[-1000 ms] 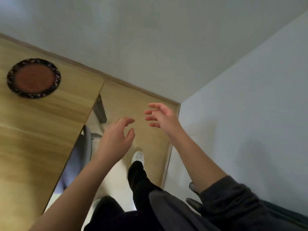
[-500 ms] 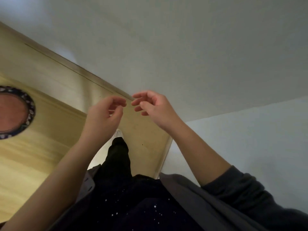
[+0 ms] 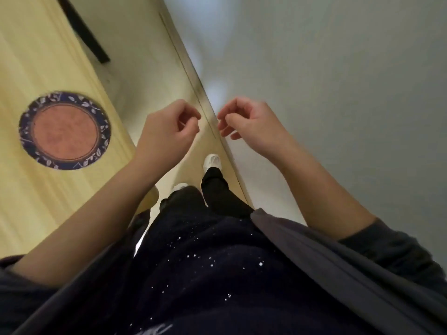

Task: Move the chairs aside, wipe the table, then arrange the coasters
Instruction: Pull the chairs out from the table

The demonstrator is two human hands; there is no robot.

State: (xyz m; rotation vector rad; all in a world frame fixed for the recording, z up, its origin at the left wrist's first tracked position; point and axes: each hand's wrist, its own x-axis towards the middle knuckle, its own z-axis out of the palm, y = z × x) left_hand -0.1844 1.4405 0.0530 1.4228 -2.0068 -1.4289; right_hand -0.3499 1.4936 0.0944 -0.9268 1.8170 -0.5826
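Observation:
A round coaster [image 3: 64, 130] with a reddish-brown middle and a dark blue leaf-patterned rim lies flat on the light wooden table [image 3: 29, 56] at the left. My left hand [image 3: 167, 134] hovers in the air just past the table's right edge, fingers loosely curled, holding nothing. My right hand [image 3: 251, 124] hangs level with it a short way to the right, also loosely curled and empty. The two hands do not touch each other or the table. No chair shows in this view.
A dark table leg [image 3: 84, 32] runs down at the top left. A strip of pale wooden floor [image 3: 154, 56] lies between the table and the white wall [image 3: 338, 81]. My white shoes [image 3: 212, 160] stand on that strip, close to the baseboard.
The view has swung, so the table and coaster now sit closer at the left. My hands have drawn slightly apart and curled more. The chair seen one second ago is out of view.

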